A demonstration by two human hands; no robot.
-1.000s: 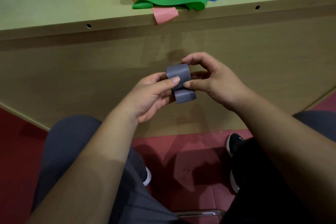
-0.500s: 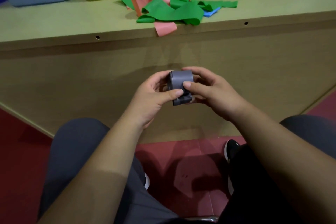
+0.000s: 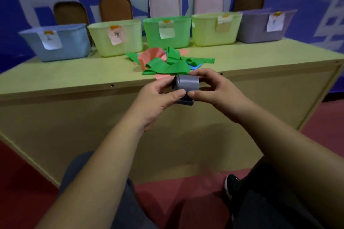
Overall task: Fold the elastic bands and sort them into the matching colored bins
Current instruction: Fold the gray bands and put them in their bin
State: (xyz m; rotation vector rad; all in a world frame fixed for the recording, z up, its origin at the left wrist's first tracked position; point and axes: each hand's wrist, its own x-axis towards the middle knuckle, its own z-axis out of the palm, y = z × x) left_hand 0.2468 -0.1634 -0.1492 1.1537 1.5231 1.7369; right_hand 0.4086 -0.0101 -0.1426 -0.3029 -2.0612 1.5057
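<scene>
The left hand [image 3: 158,96] is curled on the left end of a folded grey band [image 3: 188,81], and the right end is pinched by the right hand [image 3: 216,91]. The band is held in the air, just near of the table [image 3: 74,77] edge. Folding is judged nearly finished, but the band is not yet binned. A pile [image 3: 167,65] of green, pink and blue bands lies unfolded on the table, so most of the work is judged undone. Five bins [image 3: 178,41] are ranged along the far edge, from a blue bin [image 3: 74,44] at the left to a grey bin [image 3: 255,29] at the right. The latter is judged the match. Bin contents are hidden by the walls, the labels cannot be read, and the band's lower fold is mostly covered by the hands.
</scene>
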